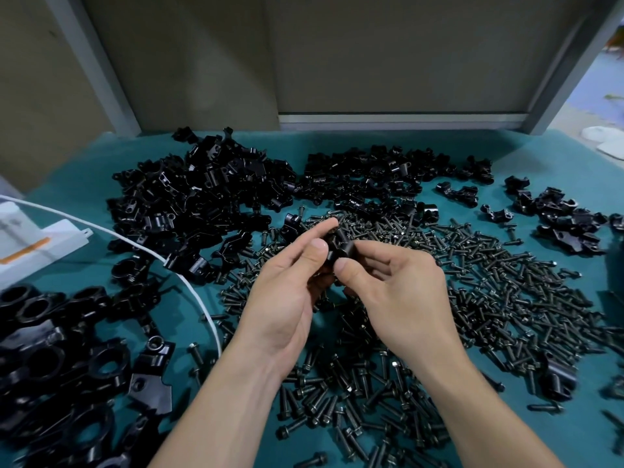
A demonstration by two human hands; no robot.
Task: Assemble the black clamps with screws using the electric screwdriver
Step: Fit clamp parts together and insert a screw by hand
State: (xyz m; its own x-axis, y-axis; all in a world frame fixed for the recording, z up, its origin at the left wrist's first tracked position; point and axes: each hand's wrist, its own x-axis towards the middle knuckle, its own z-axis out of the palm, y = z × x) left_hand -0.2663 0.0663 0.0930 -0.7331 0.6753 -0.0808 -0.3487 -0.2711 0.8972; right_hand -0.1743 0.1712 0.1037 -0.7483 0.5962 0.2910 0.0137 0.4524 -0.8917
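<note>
Two hands work over a table [371, 140] covered in teal cloth, and between them they hold one clamp [341, 246]. The screws [456, 298] are far too many to count. They lie loose in a wide spread over the middle and right of the cloth, under and around both hands. The other clamp parts are also beyond counting and lie in four rough groups: a big heap at the back left [202, 190], a lower heap at the back centre [364, 177], a scatter at the right [557, 214] and larger ring-shaped pieces at the near left [50, 349]. One white cord [199, 298] curves across the left side, and one white box [30, 238] sits at the left edge.

The held clamp is a small, glossy black block with rounded faces. It is raised above the screws at the centre of the view, and most of it is hidden by fingers.

The left hand [287, 292] pinches the clamp from the left, thumb on its near face and index finger stretched along its top. The right hand [398, 292] grips it from the right, thumb pressed on the near side and the other fingers curled behind it. The thumbs nearly touch.
</note>
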